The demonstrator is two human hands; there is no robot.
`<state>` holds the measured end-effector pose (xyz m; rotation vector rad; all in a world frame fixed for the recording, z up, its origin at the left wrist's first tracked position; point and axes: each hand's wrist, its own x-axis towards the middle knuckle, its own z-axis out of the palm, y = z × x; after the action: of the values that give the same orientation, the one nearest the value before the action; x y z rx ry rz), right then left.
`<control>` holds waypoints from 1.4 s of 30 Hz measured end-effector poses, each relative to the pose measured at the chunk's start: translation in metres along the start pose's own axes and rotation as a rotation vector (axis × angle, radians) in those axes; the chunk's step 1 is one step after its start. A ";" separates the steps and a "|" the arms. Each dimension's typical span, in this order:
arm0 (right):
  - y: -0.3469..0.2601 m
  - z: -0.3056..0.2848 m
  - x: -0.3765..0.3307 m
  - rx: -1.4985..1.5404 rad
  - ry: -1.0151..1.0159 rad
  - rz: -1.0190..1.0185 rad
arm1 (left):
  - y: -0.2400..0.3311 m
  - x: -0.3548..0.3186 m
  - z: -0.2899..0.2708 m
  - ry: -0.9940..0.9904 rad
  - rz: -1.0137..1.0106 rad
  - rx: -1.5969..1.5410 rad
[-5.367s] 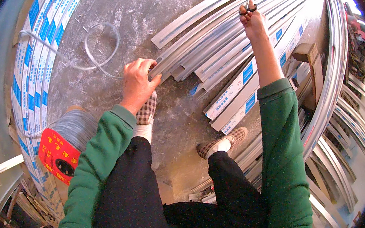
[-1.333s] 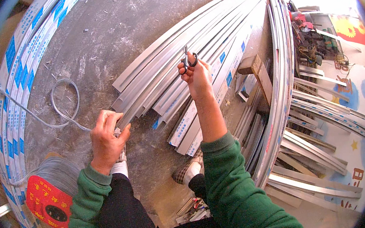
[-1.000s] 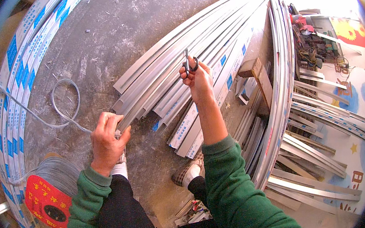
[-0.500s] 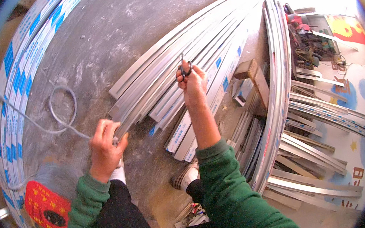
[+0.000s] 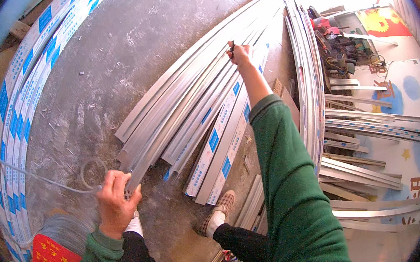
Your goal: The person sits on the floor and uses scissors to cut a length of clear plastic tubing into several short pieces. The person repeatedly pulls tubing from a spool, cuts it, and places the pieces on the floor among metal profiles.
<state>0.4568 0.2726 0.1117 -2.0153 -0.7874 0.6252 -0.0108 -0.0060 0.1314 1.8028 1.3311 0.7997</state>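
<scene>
My left hand (image 5: 116, 202) is closed in a pinch at the near end of the aluminium profiles (image 5: 160, 118), around a thin grey cord (image 5: 46, 178). The cord loops over the floor to its left, close to a spool of grey strand (image 5: 67, 233) with a red end disc. Far out over the same profiles, my right hand (image 5: 242, 55) is closed around small dark-handled scissors (image 5: 232, 48), only partly visible now. Whether this hand touches the metal below it cannot be told.
Film-wrapped profiles (image 5: 13, 131) with blue patches lie along the left. More long profiles (image 5: 304, 90) run up the right, beside shorter offcuts (image 5: 363, 173). Power tools (image 5: 338, 56) stand at the far right. My checked shoe (image 5: 223, 206) is near the profile ends.
My right hand has reached farther away and to the right with the scissors. My left hand is slightly lower, still on the cord, and the cord's loop has become smaller. The view has shifted.
</scene>
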 end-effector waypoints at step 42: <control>0.019 0.012 -0.204 0.542 -0.244 0.153 | -0.003 0.000 0.001 0.034 0.086 0.076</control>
<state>0.3164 0.1226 0.1171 -1.5244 -0.5284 1.0628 -0.0111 -0.0054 0.1280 1.9252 1.3292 0.8393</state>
